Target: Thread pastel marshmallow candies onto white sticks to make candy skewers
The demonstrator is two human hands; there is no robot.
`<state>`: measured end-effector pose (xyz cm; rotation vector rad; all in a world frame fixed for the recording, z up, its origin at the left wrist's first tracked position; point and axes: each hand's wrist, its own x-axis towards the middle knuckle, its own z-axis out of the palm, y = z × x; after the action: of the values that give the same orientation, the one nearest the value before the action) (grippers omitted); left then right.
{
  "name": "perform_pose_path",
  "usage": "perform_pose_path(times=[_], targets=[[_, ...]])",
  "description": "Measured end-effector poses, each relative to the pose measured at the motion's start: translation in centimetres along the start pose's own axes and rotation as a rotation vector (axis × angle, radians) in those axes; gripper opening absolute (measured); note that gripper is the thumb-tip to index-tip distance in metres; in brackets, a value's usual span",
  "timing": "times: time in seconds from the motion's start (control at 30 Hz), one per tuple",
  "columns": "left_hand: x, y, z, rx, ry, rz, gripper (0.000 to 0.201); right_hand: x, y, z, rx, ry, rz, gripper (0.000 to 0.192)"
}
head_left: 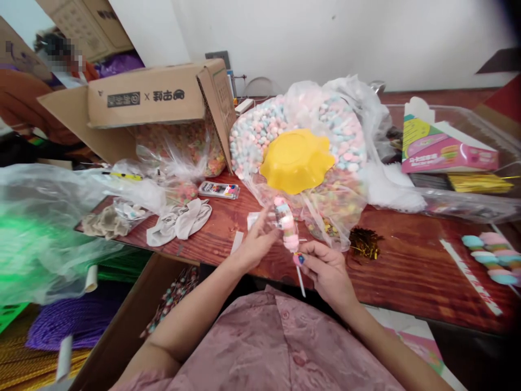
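Head view, and we're live: how many marshmallow skewers [288,225] are in hand?

Just one, mid-frame, tilted, its white stick [302,283] slanting down toward the pink shirt [260,342]! The right hand [325,267] has thumb and fingers pinched around the stick's upper end, right by one small pink-and-blue ornament [299,259].

And the left hand [259,237]?

Fingers loosely spread, gripping nothing visible, just beside the marshmallows; whether they touch, I can't tell.

Count the rest!

One yellow wavy-rimmed bowl [295,160], upper centre, lying over one big clear bag of pink, blue and white marshmallows [252,122]. One open cardboard box [146,100], upper left, with bagged sweets [179,144] inside.

Over on the right?

Two rows of marshmallows [484,258] at the right edge, one white strip [471,277] just beside them, one pink printed carton [448,152] above, and one clump of gold tinsel [364,243] nearer centre!
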<state>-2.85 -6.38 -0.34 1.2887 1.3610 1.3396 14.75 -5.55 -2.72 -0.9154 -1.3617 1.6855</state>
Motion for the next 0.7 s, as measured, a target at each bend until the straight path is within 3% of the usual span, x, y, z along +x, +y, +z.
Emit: perform_pose_path(times=[0.07, 0.1, 0.23, 0.37, 0.47, 0.53, 0.6, 0.63, 0.7], targets=[[-0.5, 0.2, 0.3, -0.375, -0.160, -0.217, 0.043, 0.6, 0.4, -0.1, -0.179, -0.025, -0.120, 0.017], [-0.7, 0.3, 0.3, -0.487, -0.201, -0.252, 0.042, 1.0, 0.5, -0.1, -0.244, -0.036, -0.158, 0.017], [-1.4, 0.7, 0.2, -0.518, -0.152, -0.198, 0.030, 2.1, 0.6, -0.4, -0.274, 0.030, -0.164, 0.019], [-2.2, 0.1, 1.2, -0.595, -0.084, -0.329, 0.090, 1.9, 0.5, 0.1, -0.286, 0.091, -0.270, 0.015], [-3.0, -0.3, 1.7, -0.621, -0.040, -0.367, 0.110, 1.2, 1.1, 0.4, -0.361, 0.171, -0.413, 0.016], [-3.4, -0.6, 1.7, -0.607, -0.102, -0.387, 0.101, 1.0, 1.7, 0.3, -0.430, 0.204, -0.514, 0.014], [-3.6, -1.0, 1.4, -0.569, -0.239, -0.378, 0.073, 1.1, 2.1, 0.1, -0.464, 0.190, -0.568, 0.012], [-3.6, -1.2, 1.2, -0.510, -0.290, -0.337, 0.059, 1.3, 2.3, 0.0, -0.461, 0.179, -0.561, 0.011], [-3.5, -1.5, 0.7, -0.253, -0.305, -0.159, 0.037, 1.7, 2.3, 0.1, -0.330, 0.151, -0.395, 0.007]])
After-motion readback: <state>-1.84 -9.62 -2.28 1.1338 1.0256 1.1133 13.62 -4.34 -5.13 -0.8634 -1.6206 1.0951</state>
